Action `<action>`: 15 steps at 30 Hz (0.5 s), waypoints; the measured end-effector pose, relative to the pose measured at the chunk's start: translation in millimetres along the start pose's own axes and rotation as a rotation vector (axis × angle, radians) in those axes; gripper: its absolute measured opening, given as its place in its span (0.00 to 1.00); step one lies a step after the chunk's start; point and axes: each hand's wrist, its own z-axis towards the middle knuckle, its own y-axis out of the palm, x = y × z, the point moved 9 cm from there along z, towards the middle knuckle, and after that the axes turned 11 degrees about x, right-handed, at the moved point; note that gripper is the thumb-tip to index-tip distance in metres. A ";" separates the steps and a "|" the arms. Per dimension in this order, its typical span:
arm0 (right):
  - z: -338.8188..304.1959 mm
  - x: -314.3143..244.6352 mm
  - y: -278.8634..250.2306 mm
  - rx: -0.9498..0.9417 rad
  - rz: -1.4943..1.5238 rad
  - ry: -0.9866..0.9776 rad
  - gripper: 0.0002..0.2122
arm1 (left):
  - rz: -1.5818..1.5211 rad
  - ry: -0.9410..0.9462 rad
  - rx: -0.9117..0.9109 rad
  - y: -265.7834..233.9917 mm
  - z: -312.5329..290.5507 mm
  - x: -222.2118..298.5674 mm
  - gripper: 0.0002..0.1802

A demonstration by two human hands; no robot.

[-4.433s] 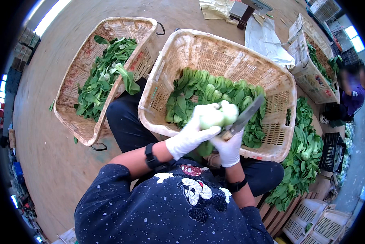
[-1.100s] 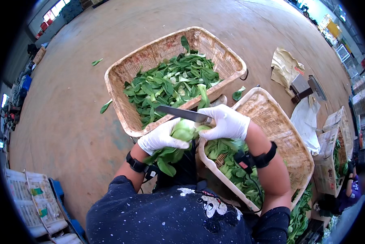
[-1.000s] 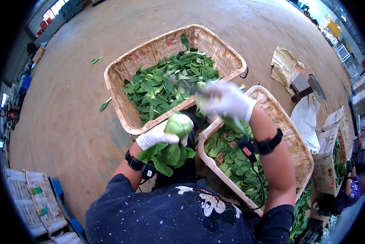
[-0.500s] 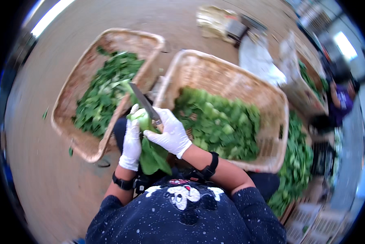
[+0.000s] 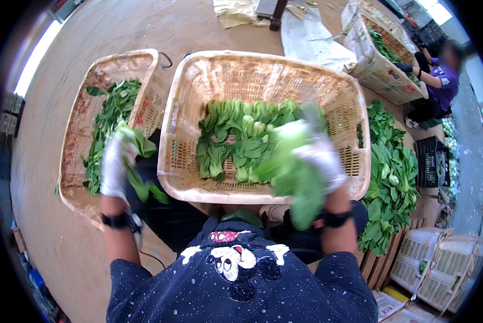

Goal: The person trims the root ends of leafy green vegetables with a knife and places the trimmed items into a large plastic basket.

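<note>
My left hand (image 5: 113, 168), in a white glove, is closed on some green bok choy leaves (image 5: 139, 180) at the inner rim of the left basket (image 5: 69, 156). A gloved right hand (image 5: 326, 164), smeared by motion, holds a bok choy head (image 5: 291, 134) over the right part of the middle basket (image 5: 263, 60); its pale base points up and its leaves hang down. Above that hand rises a grey blur, probably the knife blade (image 5: 312, 116); its handle is hidden. Bok choy heads (image 5: 247, 124) lie in rows in the middle basket.
Cut leaves (image 5: 123, 102) fill part of the left basket. On the right, a big heap of bok choy (image 5: 389, 177) lies beside wooden slats and crates (image 5: 419, 258). A person in purple (image 5: 443, 89) works at another basket (image 5: 373, 67). White sacking (image 5: 311, 40) lies beyond.
My hands have parted: the left moved left with leaves, the right moved right over the middle basket with the bok choy head. The view has turned, so both baskets sit further left.
</note>
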 end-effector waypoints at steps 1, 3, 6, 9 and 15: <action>0.0 -14.2 -62.9 0.137 -0.006 -0.057 0.22 | 0.116 0.098 0.261 -52.1 22.7 13.1 0.32; -8.9 -31.9 -199.8 0.424 0.043 -0.101 0.20 | 0.313 0.240 0.622 -128.8 48.4 27.1 0.45; -62.1 -37.9 -407.9 1.033 0.047 -0.172 0.23 | 0.475 0.282 0.610 -132.7 83.8 -9.6 0.51; -148.9 -18.9 -536.9 1.606 -0.025 0.087 0.23 | 0.295 0.057 0.191 -71.5 106.8 -68.4 0.43; -131.5 -36.4 -431.5 1.007 0.445 -0.359 0.14 | 0.292 0.151 0.216 -60.2 127.1 -71.7 0.18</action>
